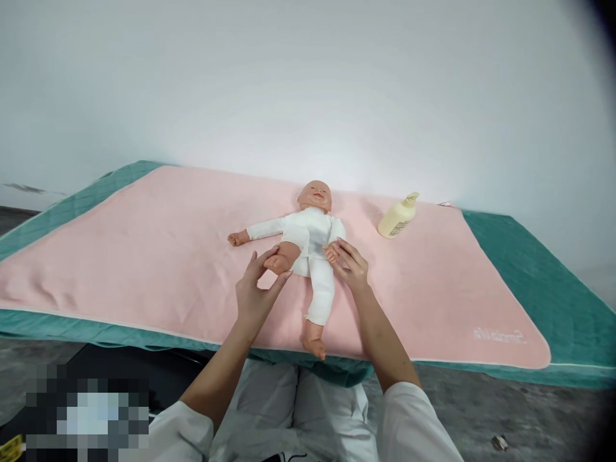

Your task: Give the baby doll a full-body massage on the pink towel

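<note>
While both forearms [226,369] are stretched forward over the near edge of the pink mat [144,244], the doll [315,231] is laid face up on it, head toward the wall [308,83]. One foot [278,264], its leg bent, is held between the spread thumb and fingers of the left hand [253,295]; the doll's small hand [330,253] is pinched by the bent fingers of the right hand [355,269].

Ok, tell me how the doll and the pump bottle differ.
The doll is larger than the pump bottle. The doll is mostly white; the pump bottle is pale yellow. The left hand and right hand touch the doll; neither touches the pump bottle. Both things are on the pink mat.
</note>
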Tool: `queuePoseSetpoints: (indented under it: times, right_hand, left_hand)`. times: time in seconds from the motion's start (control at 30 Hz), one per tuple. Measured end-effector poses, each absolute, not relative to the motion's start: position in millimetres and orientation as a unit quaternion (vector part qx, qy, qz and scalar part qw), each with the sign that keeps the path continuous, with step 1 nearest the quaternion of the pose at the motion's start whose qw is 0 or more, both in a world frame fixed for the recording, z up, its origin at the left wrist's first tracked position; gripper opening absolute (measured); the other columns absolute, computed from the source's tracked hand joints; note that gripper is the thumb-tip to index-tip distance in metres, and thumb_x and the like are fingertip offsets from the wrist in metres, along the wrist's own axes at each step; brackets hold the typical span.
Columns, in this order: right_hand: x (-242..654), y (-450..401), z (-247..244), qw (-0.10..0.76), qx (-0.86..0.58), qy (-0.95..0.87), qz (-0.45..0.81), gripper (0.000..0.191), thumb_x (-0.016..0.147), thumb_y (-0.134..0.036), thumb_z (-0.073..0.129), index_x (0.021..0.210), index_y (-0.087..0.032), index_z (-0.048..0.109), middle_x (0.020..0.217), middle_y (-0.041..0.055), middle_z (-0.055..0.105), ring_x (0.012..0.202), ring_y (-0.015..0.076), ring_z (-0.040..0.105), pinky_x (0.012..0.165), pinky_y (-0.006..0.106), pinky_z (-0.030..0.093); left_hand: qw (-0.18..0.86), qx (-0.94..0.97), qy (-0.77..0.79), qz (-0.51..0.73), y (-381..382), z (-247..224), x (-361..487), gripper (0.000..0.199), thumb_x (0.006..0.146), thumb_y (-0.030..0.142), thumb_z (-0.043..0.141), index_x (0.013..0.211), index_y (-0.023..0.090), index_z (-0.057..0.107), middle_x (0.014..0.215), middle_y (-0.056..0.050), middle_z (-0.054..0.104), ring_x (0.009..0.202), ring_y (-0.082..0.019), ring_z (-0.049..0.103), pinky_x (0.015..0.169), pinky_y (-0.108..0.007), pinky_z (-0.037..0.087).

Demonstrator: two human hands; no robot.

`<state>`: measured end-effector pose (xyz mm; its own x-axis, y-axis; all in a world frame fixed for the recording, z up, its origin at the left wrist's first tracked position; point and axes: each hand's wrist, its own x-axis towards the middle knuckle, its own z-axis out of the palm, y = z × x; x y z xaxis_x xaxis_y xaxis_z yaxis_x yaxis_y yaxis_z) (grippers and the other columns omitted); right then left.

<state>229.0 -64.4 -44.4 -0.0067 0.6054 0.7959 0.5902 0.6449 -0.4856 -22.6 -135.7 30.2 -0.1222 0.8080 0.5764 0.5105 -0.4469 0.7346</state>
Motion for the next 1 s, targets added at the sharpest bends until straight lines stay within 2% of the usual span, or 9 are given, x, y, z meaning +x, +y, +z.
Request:
queuePoseSetpoints:
  times: [0.13,0.33,0.5,0.67,0.8,1.0]
  right_hand:
    - [228.4,-63.8,-44.6,0.554,-0.426,-0.716,-0.003,0.025,0.087,-0.036,0.065,0.111,-0.028,0.07,0.121,0.0032,0.07,0.113,0.0191,0.068,0.099,0.037,0.061]
    - [228.0,-62.5,-47.2,0.579,-0.391,-0.714,-0.038,0.028,0.084,-0.029,0.07,0.112,-0.025,0.07,0.122,0.0061,0.07,0.111,0.0198,0.069,0.097,0.034,0.061]
    - [228.7,-62.1,-44.3,0.6,-0.367,-0.708,-0.062,0.031,0.085,-0.024,0.068,0.115,-0.024,0.068,0.124,0.0081,0.068,0.112,0.0213,0.068,0.098,0.038,0.061]
    - [235.1,-59.5,-39.3,0.632,-0.425,-0.643,-0.075,0.028,0.087,-0.024,0.063,0.114,-0.025,0.068,0.119,0.0088,0.069,0.11,0.0228,0.068,0.095,0.043,0.061]
    - [243.2,-55.5,-38.2,0.69,-0.465,-0.555,0.001,0.029,0.086,-0.03,0.064,0.113,-0.021,0.067,0.118,0.0118,0.067,0.113,0.0237,0.065,0.092,0.044,0.061]
    - [253.4,-48.7,-33.2,0.76,-0.487,-0.416,0.107,0.038,0.085,-0.042,0.064,0.113,-0.016,0.064,0.121,0.0124,0.062,0.116,0.0235,0.063,0.095,0.042,0.057]
  left_hand:
    - [0.149,0.645,0.508,0.551,-131.6,29.3,-25.1,0.047,0.083,0.038,0.071,0.127,0.026,0.058,0.126,-0.006,0.068,0.114,-0.025,0.066,0.105,-0.045,0.05]
    - [0.166,0.64,0.512,0.548,-131.5,27.4,-26.4,0.045,0.084,0.038,0.07,0.126,0.026,0.059,0.125,-0.006,0.068,0.113,-0.025,0.066,0.103,-0.043,0.052]
    - [0.176,0.628,0.531,0.542,-134.3,28.7,-26.5,0.046,0.083,0.04,0.07,0.126,0.026,0.059,0.126,-0.005,0.068,0.117,-0.026,0.064,0.098,-0.042,0.055]
    - [0.163,0.642,0.523,0.536,-141.4,27.9,-27.8,0.044,0.084,0.036,0.07,0.125,0.025,0.059,0.125,-0.004,0.069,0.12,-0.026,0.062,0.109,-0.047,0.047]
    - [0.121,0.668,0.48,0.556,-151.8,16.8,-32.9,0.045,0.083,0.029,0.072,0.125,0.023,0.059,0.123,-0.005,0.07,0.116,-0.025,0.065,0.115,-0.05,0.039]
    - [0.103,0.678,0.462,0.562,-175.2,-11.7,-56.7,0.049,0.08,0.022,0.074,0.126,0.022,0.059,0.12,-0.006,0.071,0.126,-0.03,0.058,0.109,-0.052,0.046]
